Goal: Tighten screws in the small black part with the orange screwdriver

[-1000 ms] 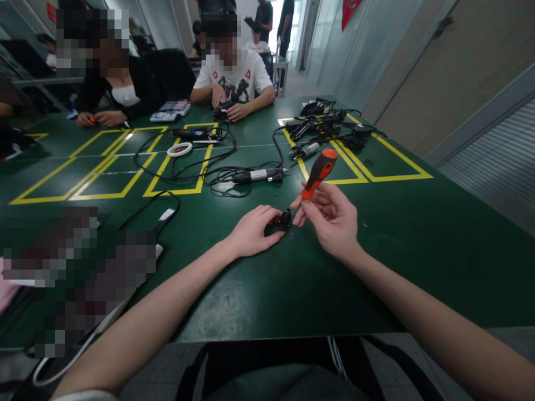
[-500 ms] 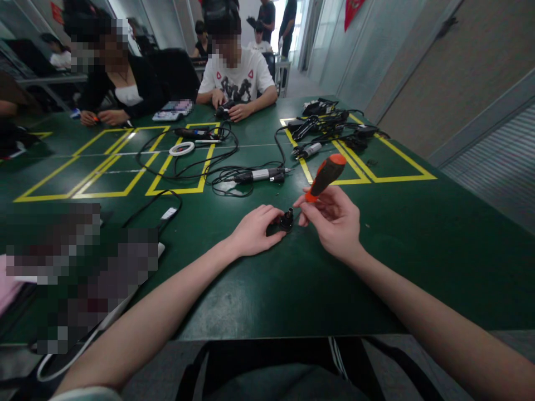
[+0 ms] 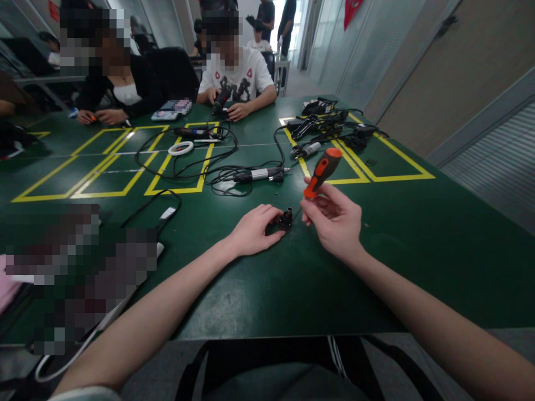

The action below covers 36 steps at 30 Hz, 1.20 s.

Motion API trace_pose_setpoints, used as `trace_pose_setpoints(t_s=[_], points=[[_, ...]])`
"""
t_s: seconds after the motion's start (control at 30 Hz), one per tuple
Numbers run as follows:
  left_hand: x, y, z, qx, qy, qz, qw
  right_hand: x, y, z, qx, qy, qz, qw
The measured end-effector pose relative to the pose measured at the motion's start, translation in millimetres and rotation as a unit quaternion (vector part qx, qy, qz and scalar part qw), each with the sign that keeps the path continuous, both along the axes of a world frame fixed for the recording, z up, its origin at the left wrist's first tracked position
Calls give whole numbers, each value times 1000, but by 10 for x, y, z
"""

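My left hand rests on the green table, thumb and fingers closed around a small black part with a short stub pointing up. To its right, my right hand pinches a screwdriver with an orange and black handle near the handle's lower end. The handle leans up and to the right. Its thin shaft slants down toward the black part; whether the tip touches it I cannot tell.
Beyond my hands lies a grey and black electric screwdriver with coiled cable. A white ring sits farther left, and a heap of black cabled tools at the back right. Co-workers sit across the table. Blurred-out items lie at left.
The screwdriver in my right hand has turned slightly and stands a little more upright, and my right fingers have shifted on it. My left hand stays on the black part.
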<state>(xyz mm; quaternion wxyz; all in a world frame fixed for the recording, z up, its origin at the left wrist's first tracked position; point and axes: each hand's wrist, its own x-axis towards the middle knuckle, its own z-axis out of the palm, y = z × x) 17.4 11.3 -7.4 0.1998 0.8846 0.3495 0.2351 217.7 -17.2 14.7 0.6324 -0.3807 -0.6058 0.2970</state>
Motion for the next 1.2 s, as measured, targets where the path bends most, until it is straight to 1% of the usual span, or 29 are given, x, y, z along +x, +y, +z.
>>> trace_pose_setpoints(t_s=[0.13, 0.23, 0.37, 0.43, 0.57, 0.73, 0.83, 1.0, 1.2], points=[[-3, 7, -18, 0, -3, 2, 1000, -4, 8, -25, 10, 14, -22, 1000], [-3, 12, -27, 3, -6, 1, 1000, -17, -3, -17, 25, 7, -2, 1000], [5, 10, -23, 3, -5, 1, 1000, -32, -11, -15, 33, 29, 32, 999], [7, 7, -18, 1, -3, 1, 1000, -37, -8, -22, 33, 37, 36, 998], [5, 5, -6, -2, 0, 1, 1000, -38, -3, -25, 20, 35, 14, 999], [1, 1, -4, -3, -3, 2, 1000, -31, -11, 0, 26, 22, 0, 999], [1, 1, -10, 2, -3, 2, 1000, -30, -16, 6, 14, 24, 16, 1000], [-5, 5, -13, 5, 0, -1, 1000, -34, -17, 1, 6, 43, 66, 997], [-1, 5, -14, 3, -6, 0, 1000, -59, -24, 35, 13, 63, 71, 995]])
